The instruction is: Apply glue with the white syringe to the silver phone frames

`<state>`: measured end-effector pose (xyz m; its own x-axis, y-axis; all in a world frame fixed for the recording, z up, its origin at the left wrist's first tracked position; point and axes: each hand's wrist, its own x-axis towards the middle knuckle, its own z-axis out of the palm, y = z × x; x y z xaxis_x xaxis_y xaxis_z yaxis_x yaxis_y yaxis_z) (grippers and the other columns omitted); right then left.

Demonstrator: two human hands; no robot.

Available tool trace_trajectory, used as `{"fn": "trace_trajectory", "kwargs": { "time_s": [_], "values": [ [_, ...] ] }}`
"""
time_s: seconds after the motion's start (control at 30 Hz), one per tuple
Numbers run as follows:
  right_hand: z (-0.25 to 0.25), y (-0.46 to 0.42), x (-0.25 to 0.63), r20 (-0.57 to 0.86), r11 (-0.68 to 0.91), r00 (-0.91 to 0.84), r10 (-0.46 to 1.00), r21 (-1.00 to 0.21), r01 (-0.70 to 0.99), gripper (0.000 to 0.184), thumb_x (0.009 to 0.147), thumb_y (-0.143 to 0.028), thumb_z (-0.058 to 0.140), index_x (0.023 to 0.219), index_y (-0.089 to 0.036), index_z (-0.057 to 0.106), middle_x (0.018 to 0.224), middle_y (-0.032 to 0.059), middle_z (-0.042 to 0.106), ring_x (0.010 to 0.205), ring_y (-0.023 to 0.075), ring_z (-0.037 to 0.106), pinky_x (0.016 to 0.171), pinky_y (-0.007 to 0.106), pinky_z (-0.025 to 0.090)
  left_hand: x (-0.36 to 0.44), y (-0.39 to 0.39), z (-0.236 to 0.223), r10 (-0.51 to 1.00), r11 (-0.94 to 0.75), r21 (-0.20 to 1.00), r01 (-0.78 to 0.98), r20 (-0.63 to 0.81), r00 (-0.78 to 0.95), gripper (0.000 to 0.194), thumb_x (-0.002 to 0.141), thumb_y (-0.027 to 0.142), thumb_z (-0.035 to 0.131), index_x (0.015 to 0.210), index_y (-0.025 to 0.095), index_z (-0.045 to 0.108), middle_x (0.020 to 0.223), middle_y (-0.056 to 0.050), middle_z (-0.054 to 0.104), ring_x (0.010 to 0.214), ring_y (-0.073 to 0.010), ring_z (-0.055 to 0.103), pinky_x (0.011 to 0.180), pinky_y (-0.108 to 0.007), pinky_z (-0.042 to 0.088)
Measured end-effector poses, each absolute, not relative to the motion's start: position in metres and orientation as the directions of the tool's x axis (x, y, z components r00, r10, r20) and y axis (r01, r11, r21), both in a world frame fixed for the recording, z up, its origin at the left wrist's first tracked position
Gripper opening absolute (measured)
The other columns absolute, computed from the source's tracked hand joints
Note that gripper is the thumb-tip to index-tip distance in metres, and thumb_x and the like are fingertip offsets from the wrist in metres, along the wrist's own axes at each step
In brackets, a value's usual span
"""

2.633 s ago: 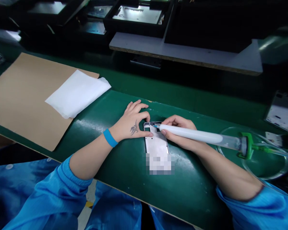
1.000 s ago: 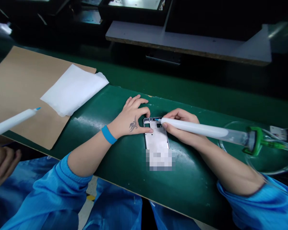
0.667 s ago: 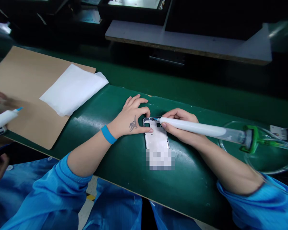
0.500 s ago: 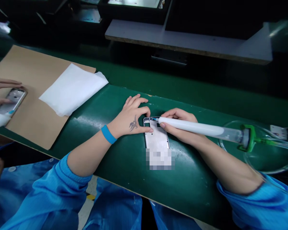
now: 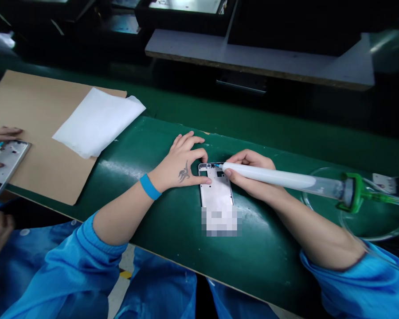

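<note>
A silver phone frame (image 5: pixel 216 191) lies flat on the green table, its lower end blurred out. My left hand (image 5: pixel 184 166) steadies its upper left corner, index finger at the top edge and thumb over the left side; the other fingers are spread. A white dispensing syringe (image 5: pixel 269 174) with a blue needle tip is pinched in my right hand (image 5: pixel 249 170) like a pen, almost level. Its tip meets the inside of the frame's top edge. A green adapter (image 5: pixel 354 192) caps the rear end and joins a clear hose.
At the left, a co-worker's hand (image 5: pixel 1 134) works on another phone frame (image 5: pixel 11 161) over brown cardboard (image 5: pixel 66 177). White paper (image 5: pixel 98 122) overlaps that cardboard. Clear hose coils (image 5: pixel 304 201) lie at the right. Behind stands a raised shelf (image 5: pixel 259 57).
The syringe and my right hand have shifted slightly right along the frame's top edge. My left hand stays put. The co-worker's phone frame and hand have moved, and the cardboard has shifted a little.
</note>
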<state>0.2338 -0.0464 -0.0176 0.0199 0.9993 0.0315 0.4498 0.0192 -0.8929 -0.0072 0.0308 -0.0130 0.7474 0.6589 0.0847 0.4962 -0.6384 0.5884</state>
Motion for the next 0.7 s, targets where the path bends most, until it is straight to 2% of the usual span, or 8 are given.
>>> {"fn": "trace_trajectory", "kwargs": {
  "time_s": [0.13,0.2,0.33,0.43,0.5,0.53,0.63,0.7],
  "values": [
    [-0.019,-0.047,0.235,0.042,0.03,0.018,0.999,-0.899,0.438,0.028,0.079,-0.05,0.083,0.086,-0.027,0.068,0.075,0.0032,0.075,0.062,0.021,0.069,0.054,0.032,0.054,-0.007,0.03,-0.013,0.655,-0.644,0.585,0.493,0.089,0.751,0.056,0.075,0.074,0.079,0.098,0.024,0.067,0.15,-0.011,0.051,0.158,-0.0454,0.023,0.128,-0.071,0.012],
    [-0.022,-0.049,0.237,0.061,0.042,0.038,0.997,-0.928,0.371,0.031,0.082,-0.054,0.08,0.088,-0.027,0.066,0.075,0.0034,0.075,0.061,0.0209,0.069,0.053,0.033,0.054,-0.007,0.032,-0.015,0.655,-0.652,0.578,0.491,0.105,0.748,0.057,0.076,0.074,0.078,0.102,0.024,0.066,0.149,-0.012,0.053,0.157,-0.0448,0.027,0.128,-0.07,0.015],
    [-0.026,-0.054,0.244,0.078,0.072,0.014,0.997,-0.97,0.233,0.043,0.089,-0.065,0.07,0.11,-0.028,0.061,0.076,0.0032,0.077,0.054,0.0207,0.068,0.053,0.035,0.055,-0.008,0.039,-0.017,0.736,-0.636,0.573,0.516,0.251,0.629,0.062,0.088,0.072,0.068,0.122,0.022,0.059,0.137,-0.015,0.06,0.142,-0.0362,0.049,0.12,-0.055,0.04],
    [-0.024,-0.055,0.245,0.091,0.122,-0.105,0.99,-0.931,0.344,0.063,0.084,-0.069,0.074,0.13,-0.029,0.058,0.086,0.0047,0.081,0.071,0.0258,0.077,0.066,0.038,0.06,-0.01,0.045,-0.016,0.812,-0.578,0.553,0.6,0.317,0.489,0.046,0.099,0.061,0.059,0.118,0.02,0.058,0.123,-0.013,0.064,0.12,-0.03,0.061,0.105,-0.047,0.051],
    [-0.021,-0.054,0.243,0.096,0.155,-0.156,0.983,-0.89,0.429,0.067,0.083,-0.069,0.076,0.133,-0.028,0.059,0.094,0.0056,0.083,0.086,0.0283,0.08,0.076,0.039,0.062,-0.011,0.047,-0.014,0.838,-0.546,0.533,0.647,0.321,0.442,0.031,0.101,0.05,0.057,0.111,0.02,0.058,0.113,-0.01,0.066,0.109,-0.0279,0.062,0.098,-0.044,0.052],
    [-0.02,-0.053,0.241,0.101,0.163,-0.157,0.982,-0.877,0.451,0.066,0.084,-0.068,0.075,0.133,-0.028,0.059,0.096,0.0055,0.083,0.087,0.028,0.08,0.078,0.039,0.062,-0.012,0.047,-0.014,0.841,-0.541,0.527,0.656,0.32,0.436,0.025,0.101,0.044,0.056,0.109,0.021,0.059,0.109,-0.009,0.067,0.106,-0.0274,0.062,0.095,-0.043,0.052],
    [-0.02,-0.049,0.238,0.106,0.138,-0.095,0.99,-0.877,0.46,0.058,0.089,-0.063,0.072,0.133,-0.027,0.059,0.1,0.0044,0.083,0.067,0.0219,0.077,0.069,0.035,0.061,-0.013,0.047,-0.012,0.825,-0.564,0.525,0.638,0.317,0.468,0.016,0.099,0.034,0.055,0.107,0.021,0.059,0.099,-0.007,0.069,0.1,-0.0273,0.063,0.092,-0.043,0.051],
    [-0.022,-0.044,0.243,0.107,0.104,-0.022,0.994,-0.858,0.503,0.054,0.09,-0.062,0.072,0.129,-0.027,0.061,0.095,0.0027,0.082,0.053,0.0182,0.071,0.062,0.033,0.059,-0.014,0.048,-0.011,0.806,-0.588,0.52,0.619,0.317,0.5,0.016,0.097,0.034,0.055,0.106,0.022,0.06,0.091,-0.005,0.07,0.096,-0.0282,0.063,0.09,-0.044,0.051]
  ]
}}
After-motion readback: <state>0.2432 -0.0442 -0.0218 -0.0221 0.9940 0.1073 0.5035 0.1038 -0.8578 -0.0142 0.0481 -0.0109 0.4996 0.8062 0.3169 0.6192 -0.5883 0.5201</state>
